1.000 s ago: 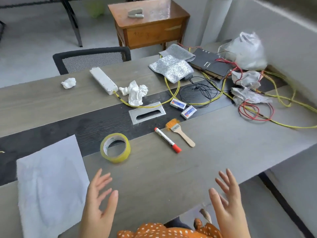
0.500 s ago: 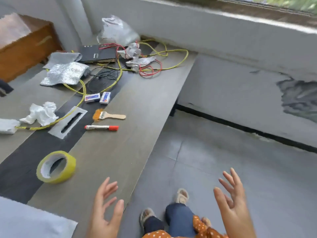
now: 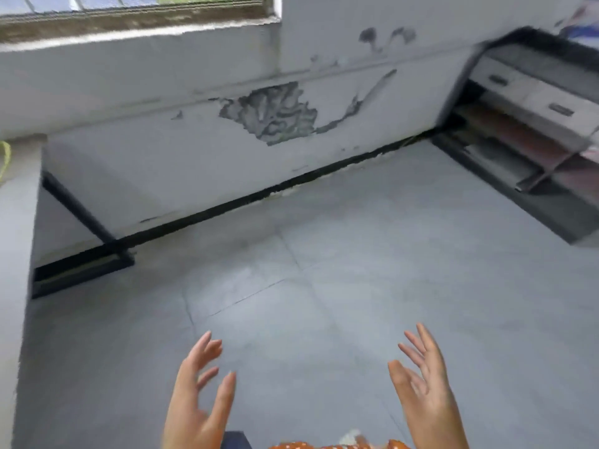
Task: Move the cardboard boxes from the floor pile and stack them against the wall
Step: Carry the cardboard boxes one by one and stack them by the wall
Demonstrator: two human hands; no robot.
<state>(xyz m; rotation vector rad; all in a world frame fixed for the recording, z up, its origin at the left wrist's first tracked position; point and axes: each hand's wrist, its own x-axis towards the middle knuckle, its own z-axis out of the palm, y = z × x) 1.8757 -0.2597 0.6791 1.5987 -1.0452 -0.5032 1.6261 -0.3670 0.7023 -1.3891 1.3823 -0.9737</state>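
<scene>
No cardboard box shows in this view. My left hand (image 3: 197, 396) and my right hand (image 3: 424, 393) are raised side by side at the bottom of the frame, palms facing each other, fingers spread and straight, holding nothing. Below them lies bare grey tiled floor (image 3: 324, 286). Ahead runs a white wall (image 3: 162, 131) with a patch of peeled plaster (image 3: 275, 115) and a dark baseboard along its foot.
The end of the grey table (image 3: 16, 222) fills the left edge, with its black metal leg frame (image 3: 81, 222) on the floor. A low grey shelf unit with drawers (image 3: 534, 124) stands at the right. A window ledge (image 3: 129, 24) runs above the wall.
The view has swung right, off the cluttered tabletop and onto the floor and wall. Both hands stay raised and spread in the same pose.
</scene>
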